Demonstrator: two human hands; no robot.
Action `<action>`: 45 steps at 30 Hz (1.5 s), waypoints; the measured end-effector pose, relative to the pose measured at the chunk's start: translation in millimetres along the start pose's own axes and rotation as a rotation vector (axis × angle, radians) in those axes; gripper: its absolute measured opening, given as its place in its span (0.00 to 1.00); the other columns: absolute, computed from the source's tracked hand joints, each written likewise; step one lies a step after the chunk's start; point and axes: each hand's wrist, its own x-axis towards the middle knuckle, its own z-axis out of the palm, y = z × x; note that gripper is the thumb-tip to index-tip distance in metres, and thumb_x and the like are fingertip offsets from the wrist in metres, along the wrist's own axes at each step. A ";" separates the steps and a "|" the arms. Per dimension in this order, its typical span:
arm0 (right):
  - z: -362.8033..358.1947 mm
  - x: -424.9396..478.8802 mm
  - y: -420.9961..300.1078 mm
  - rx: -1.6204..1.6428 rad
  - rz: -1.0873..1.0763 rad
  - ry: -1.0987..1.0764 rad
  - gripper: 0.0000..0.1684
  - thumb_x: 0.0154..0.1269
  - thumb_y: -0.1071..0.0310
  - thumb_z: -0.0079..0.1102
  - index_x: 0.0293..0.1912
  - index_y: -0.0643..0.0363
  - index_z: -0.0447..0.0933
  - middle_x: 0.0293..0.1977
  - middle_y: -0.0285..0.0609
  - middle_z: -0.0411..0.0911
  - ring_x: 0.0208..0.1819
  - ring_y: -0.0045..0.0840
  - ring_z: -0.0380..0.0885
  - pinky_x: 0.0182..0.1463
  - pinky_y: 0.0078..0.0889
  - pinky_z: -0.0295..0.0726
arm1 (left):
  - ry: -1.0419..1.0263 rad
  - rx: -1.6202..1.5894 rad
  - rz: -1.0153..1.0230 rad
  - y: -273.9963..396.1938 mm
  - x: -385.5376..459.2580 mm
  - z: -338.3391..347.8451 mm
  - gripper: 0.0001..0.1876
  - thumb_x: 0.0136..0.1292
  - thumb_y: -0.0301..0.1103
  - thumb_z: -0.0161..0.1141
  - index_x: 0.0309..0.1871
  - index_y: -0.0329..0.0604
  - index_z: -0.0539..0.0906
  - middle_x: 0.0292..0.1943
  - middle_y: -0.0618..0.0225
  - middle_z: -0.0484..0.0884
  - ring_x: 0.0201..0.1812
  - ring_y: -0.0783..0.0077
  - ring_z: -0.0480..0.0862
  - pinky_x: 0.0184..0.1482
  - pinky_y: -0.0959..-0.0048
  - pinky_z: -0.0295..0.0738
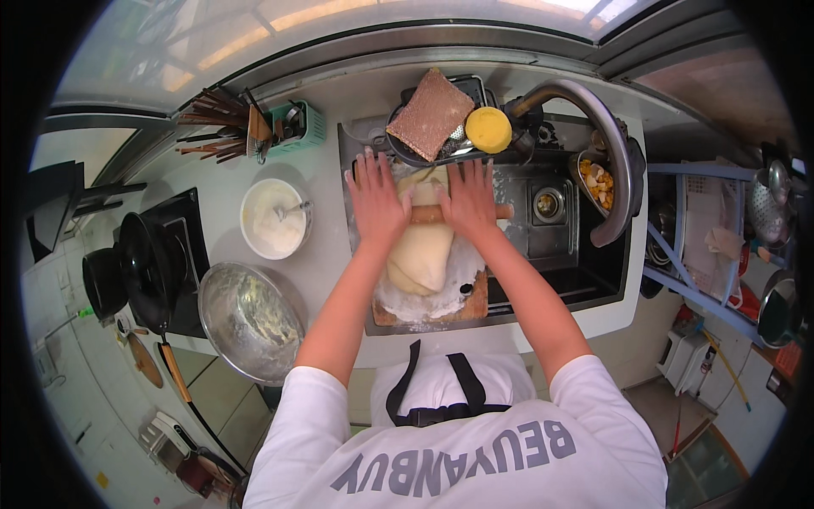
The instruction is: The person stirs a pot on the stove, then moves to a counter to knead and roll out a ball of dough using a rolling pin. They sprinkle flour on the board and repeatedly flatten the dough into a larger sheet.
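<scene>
A wooden rolling pin (427,214) lies crosswise over a slab of pale dough (420,257). My left hand (378,207) presses flat near the pin's left end, fingers stretched forward and palm covering that end. On the other side my right hand (472,198) rests flat across the pin, whose right tip sticks out past it. Neither hand has its fingers wrapped around the wood. Beneath the dough is a floured wooden cutting board (474,310) with a dark hole near its corner. The board lies over the left part of the sink.
To the left stand a white bowl (273,219) of flour with a metal utensil and a dough-smeared steel basin (251,324). A wok (146,270) sits beyond. Behind the board are a scouring cloth (432,114) and yellow sponge (488,130). A curved faucet (620,172) arches over the sink's right side.
</scene>
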 end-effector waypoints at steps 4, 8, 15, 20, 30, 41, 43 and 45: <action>11.5 28.4 14.9 0.126 -0.023 0.091 0.28 0.66 0.51 0.60 0.55 0.65 0.78 0.55 0.61 0.76 0.62 0.56 0.70 0.70 0.62 0.60 | -0.022 0.032 -0.091 -4.4 23.2 11.6 0.40 0.71 0.54 0.52 0.74 0.29 0.64 0.78 0.40 0.57 0.80 0.42 0.52 0.78 0.40 0.42; 18.3 37.7 24.4 0.212 0.027 0.087 0.25 0.63 0.51 0.62 0.45 0.67 0.81 0.46 0.59 0.81 0.54 0.56 0.74 0.63 0.58 0.67 | -0.040 0.021 -0.181 1.9 34.9 11.3 0.39 0.71 0.53 0.52 0.74 0.29 0.63 0.77 0.38 0.56 0.80 0.41 0.51 0.78 0.38 0.42; 3.0 -11.4 0.2 -0.007 0.171 0.084 0.47 0.64 0.42 0.60 0.67 0.73 0.65 0.68 0.68 0.64 0.74 0.55 0.58 0.77 0.62 0.50 | 0.024 -0.007 -0.193 8.1 -18.0 0.9 0.44 0.70 0.57 0.54 0.77 0.29 0.59 0.78 0.38 0.54 0.80 0.41 0.52 0.78 0.40 0.40; -7.2 -64.2 -12.3 -0.022 0.149 -0.087 0.59 0.64 0.35 0.57 0.74 0.74 0.53 0.75 0.65 0.55 0.79 0.51 0.49 0.80 0.62 0.43 | 0.015 -0.068 -0.156 10.9 -70.2 -13.8 0.47 0.68 0.59 0.57 0.76 0.25 0.59 0.78 0.37 0.56 0.80 0.42 0.53 0.79 0.45 0.41; -35.6 -155.6 -28.8 0.090 0.069 -0.224 0.61 0.63 0.33 0.60 0.77 0.69 0.50 0.77 0.57 0.53 0.79 0.47 0.50 0.81 0.54 0.45 | -0.051 -0.107 -0.132 17.9 -164.8 -21.8 0.48 0.66 0.59 0.60 0.73 0.21 0.61 0.75 0.39 0.61 0.79 0.44 0.56 0.80 0.49 0.44; -49.8 -238.9 -36.7 0.027 -0.068 -0.250 0.63 0.59 0.33 0.64 0.77 0.67 0.52 0.77 0.55 0.54 0.80 0.47 0.50 0.79 0.57 0.51 | -0.111 -0.156 -0.101 22.7 -251.4 -37.5 0.51 0.62 0.54 0.66 0.77 0.27 0.55 0.77 0.43 0.58 0.80 0.45 0.52 0.80 0.47 0.44; -54.8 -251.8 -39.1 0.034 -0.071 -0.272 0.62 0.59 0.34 0.65 0.77 0.67 0.52 0.77 0.55 0.53 0.80 0.47 0.49 0.79 0.57 0.50 | -0.127 -0.165 -0.100 23.0 -264.5 -40.1 0.51 0.61 0.56 0.66 0.76 0.28 0.57 0.77 0.43 0.58 0.80 0.46 0.53 0.80 0.47 0.46; -59.8 -265.7 -41.5 0.048 -0.066 -0.312 0.61 0.59 0.37 0.67 0.76 0.67 0.51 0.77 0.56 0.52 0.80 0.48 0.48 0.80 0.58 0.48 | -0.111 -0.170 -0.081 24.6 -280.4 -43.4 0.51 0.60 0.55 0.67 0.76 0.28 0.57 0.78 0.44 0.57 0.80 0.46 0.53 0.80 0.46 0.45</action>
